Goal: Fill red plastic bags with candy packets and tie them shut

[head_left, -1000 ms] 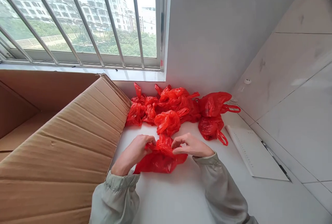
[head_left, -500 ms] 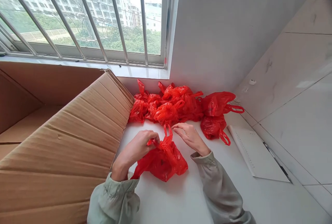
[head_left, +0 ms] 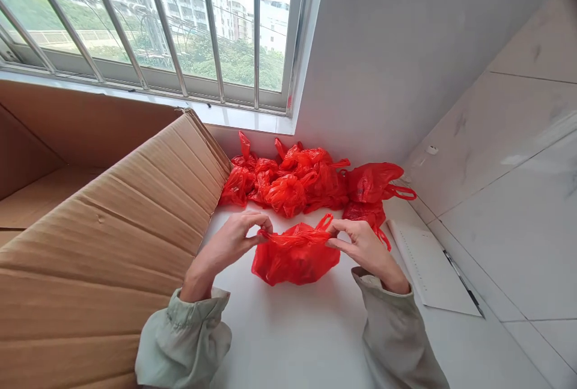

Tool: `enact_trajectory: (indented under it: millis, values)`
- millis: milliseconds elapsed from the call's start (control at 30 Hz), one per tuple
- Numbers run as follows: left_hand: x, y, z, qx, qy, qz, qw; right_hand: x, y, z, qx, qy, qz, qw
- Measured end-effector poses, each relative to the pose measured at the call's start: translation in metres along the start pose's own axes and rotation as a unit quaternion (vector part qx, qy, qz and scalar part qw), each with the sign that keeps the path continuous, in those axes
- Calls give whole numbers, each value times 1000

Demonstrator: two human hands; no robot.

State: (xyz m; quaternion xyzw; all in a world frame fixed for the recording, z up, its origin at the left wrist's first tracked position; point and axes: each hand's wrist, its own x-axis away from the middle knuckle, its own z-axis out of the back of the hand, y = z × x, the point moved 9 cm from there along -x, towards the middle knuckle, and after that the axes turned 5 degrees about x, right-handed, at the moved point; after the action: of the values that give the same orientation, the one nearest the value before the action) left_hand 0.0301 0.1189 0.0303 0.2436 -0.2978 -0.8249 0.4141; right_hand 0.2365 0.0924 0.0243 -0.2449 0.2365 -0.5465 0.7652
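Observation:
A red plastic bag (head_left: 295,260) hangs between my two hands over the white table (head_left: 297,341), its top edge stretched sideways. My left hand (head_left: 237,235) pinches the bag's upper left corner between thumb and fingers. On the other side, my right hand (head_left: 363,245) pinches the upper right corner, beside a handle loop that sticks up. The bag bulges at the bottom; what it contains cannot be made out. Behind it lies a pile of red bags (head_left: 288,190), knotted or bunched, against the wall.
A large open cardboard box (head_left: 130,220) stands at the left. At the right, a white notepad (head_left: 433,263) lies with a dark pen (head_left: 464,284) along its edge. A barred window (head_left: 180,34) is behind the box, and a tiled wall (head_left: 518,208) bounds the right side.
My right hand has closed on the bag's right corner and moved right. The bag's top is now spread between both hands, where before it was bunched with a handle upright. The view has shifted slightly.

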Motion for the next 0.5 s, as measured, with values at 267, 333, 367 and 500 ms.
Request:
enact_trajectory:
  millis: [267,333,367,500]
  values:
    - [12,-29,-10,-56,-35,113,991,10,32,-10,91,-85,-87,988]
    - [6,-8,-17,-52,-36,71,995,4,17,-6,58,-32,-60,996]
    - [2,3,-22,-56,-32,44,997,0,10,-6,44,-7,-46,998]
    - [-13,21,-46,-82,-33,-3,996,-15,-8,-22,32,16,3,999]
